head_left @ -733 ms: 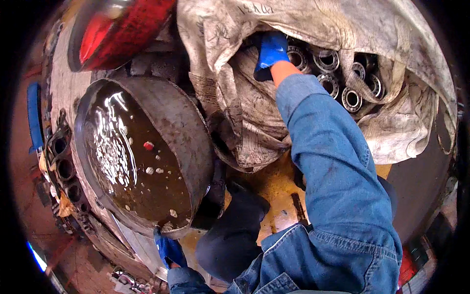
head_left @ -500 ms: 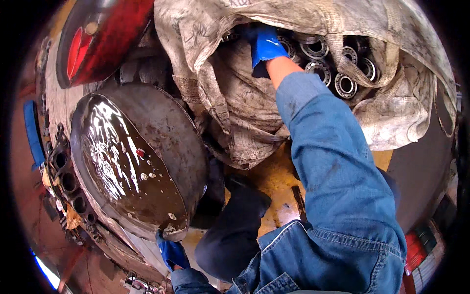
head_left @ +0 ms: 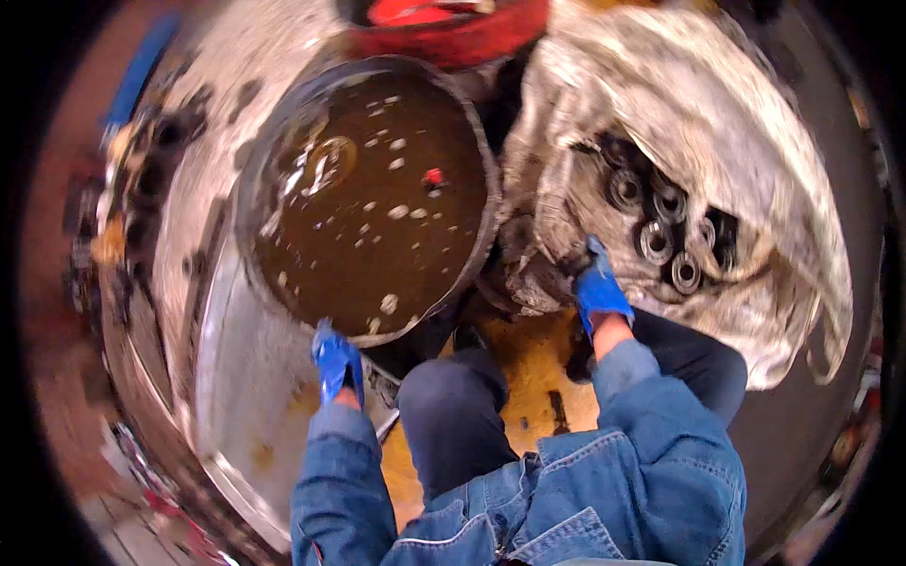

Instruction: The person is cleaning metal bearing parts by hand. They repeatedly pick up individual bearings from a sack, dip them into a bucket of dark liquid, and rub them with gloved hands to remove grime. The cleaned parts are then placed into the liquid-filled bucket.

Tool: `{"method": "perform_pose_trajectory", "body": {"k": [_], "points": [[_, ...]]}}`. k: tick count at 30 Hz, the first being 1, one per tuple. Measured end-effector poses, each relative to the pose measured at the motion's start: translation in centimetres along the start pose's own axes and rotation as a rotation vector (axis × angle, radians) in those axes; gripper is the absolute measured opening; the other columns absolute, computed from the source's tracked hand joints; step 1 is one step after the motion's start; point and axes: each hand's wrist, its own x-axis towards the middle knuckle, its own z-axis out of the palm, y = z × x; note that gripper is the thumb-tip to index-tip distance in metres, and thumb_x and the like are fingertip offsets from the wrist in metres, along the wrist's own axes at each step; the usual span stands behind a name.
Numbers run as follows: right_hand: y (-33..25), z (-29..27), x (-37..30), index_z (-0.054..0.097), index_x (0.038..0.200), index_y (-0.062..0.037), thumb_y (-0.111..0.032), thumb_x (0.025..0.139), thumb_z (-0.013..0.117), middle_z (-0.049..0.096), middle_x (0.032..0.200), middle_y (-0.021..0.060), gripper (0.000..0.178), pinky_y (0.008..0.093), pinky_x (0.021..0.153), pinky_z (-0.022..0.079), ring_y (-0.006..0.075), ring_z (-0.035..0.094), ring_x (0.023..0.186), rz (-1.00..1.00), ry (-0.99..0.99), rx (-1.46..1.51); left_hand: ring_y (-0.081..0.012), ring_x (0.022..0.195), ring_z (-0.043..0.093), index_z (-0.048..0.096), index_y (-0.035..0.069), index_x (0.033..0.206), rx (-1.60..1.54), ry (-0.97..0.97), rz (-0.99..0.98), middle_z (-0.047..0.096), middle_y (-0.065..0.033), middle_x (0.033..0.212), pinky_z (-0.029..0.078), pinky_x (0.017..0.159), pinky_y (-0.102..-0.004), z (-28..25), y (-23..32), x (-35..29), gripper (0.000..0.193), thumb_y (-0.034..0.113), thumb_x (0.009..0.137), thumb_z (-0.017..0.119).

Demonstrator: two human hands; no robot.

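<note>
My left hand point(head_left: 337, 363), in a blue glove, grips the near rim of a large round metal basin point(head_left: 489, 222). Murky brown liquid point(head_left: 330, 255) with pale bubbles fills much of it, and a small red piece point(head_left: 433, 177) floats there. In a matching glove, my right hand point(head_left: 601, 291) is beside the near left part of a dirty whitish sack point(head_left: 679, 85). Its fingers look closed near something dark, but blur hides what they hold. Several steel ring bearings point(head_left: 655, 242) lie in the sack's opening, to the right of that hand.
A red container point(head_left: 453, 42) stands beyond the basin. Dark metal parts point(head_left: 142, 226) line the far left, near a blue bar point(head_left: 142, 71). My knees point(head_left: 451, 415) are between basin and sack, above a yellow floor point(head_left: 533, 368).
My right hand has drawn back out of the sack toward me. The view has shifted, so the basin now appears more from above. My left hand stays at its rim.
</note>
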Motion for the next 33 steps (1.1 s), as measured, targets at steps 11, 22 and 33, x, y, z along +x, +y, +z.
{"method": "perform_pose_trajectory", "body": {"k": [11,22,33], "points": [[-10.5,19.0,-17.6,0.066,0.116,-0.0019,-0.029,0.092,0.064,0.068,0.104,0.0057,0.037,0.0299,0.091,0.045,0.0149,0.062,0.098,-0.491,-0.756,-0.521,-0.0312,0.078,0.067,0.067,-0.003,0.092,-0.203,0.497,-0.074,0.072,-0.0160,0.090,0.054,0.066,-0.0417,3.1,-1.0,1.1,0.032,0.028,0.091,0.060],[-1.2,41.6,-5.9,0.070,0.111,-0.0063,-0.039,0.069,0.080,0.071,0.110,0.0176,0.054,0.0415,0.093,0.052,0.0341,0.067,0.105,-1.269,-0.696,-1.893,-0.0262,0.076,0.061,0.060,-0.002,0.111,-0.112,0.639,-0.349,0.068,-0.0158,0.094,0.051,0.066,-0.0413,4.2,-1.4,1.9,0.037,0.030,0.093,0.063],[-8.4,35.5,-1.7,0.070,0.092,-0.0134,-0.022,0.081,0.067,0.070,0.083,0.0164,0.014,0.0491,0.068,0.054,0.0359,0.069,0.079,-1.607,-0.202,-1.312,-0.0291,0.081,0.067,0.064,-0.003,0.111,0.265,0.233,0.048,0.070,-0.0154,0.094,0.052,0.070,-0.0371,1.2,-1.8,1.4,0.034,0.026,0.094,0.061]]}}
